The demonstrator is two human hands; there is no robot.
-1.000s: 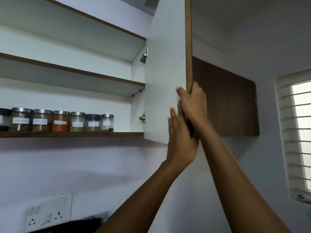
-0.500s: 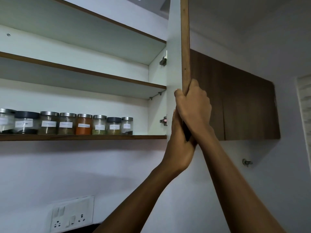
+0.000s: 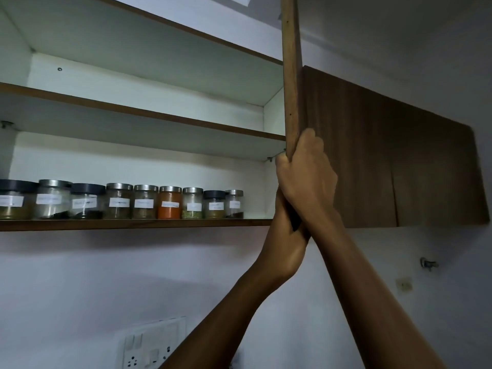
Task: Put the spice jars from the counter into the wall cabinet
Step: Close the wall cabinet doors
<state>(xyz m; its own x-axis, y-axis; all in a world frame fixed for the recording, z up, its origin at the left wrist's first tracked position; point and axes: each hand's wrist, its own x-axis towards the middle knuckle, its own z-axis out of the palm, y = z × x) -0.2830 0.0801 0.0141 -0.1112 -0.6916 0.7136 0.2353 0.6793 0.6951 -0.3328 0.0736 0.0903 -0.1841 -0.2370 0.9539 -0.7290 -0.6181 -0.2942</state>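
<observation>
Found jars (image 3: 170, 202) lined along the bottom shelf (image 3: 133, 225), labels outward, apparently all stowed. Set left hand (image 3: 286, 229) low at the door (image 3: 291, 75), fingers hidden, grip unclear. Curled right hand (image 3: 306, 179) round the door's edge, likely to swing it shut.

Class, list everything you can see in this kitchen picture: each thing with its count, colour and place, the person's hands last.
jars: nine, glass, six silver lids, three black, in a row on bottom shelf
shelves: three, white with brown edges, stacked at left
door: one, brown edge, open, seen edge-on
closed doors: two, dark brown, right of door
socket plate: one, white, wall below shelves
metal fitting: one, grey, wall lower right
right hand: one, grips door's edge
left hand: one, below right hand at door, fingers hidden
</observation>
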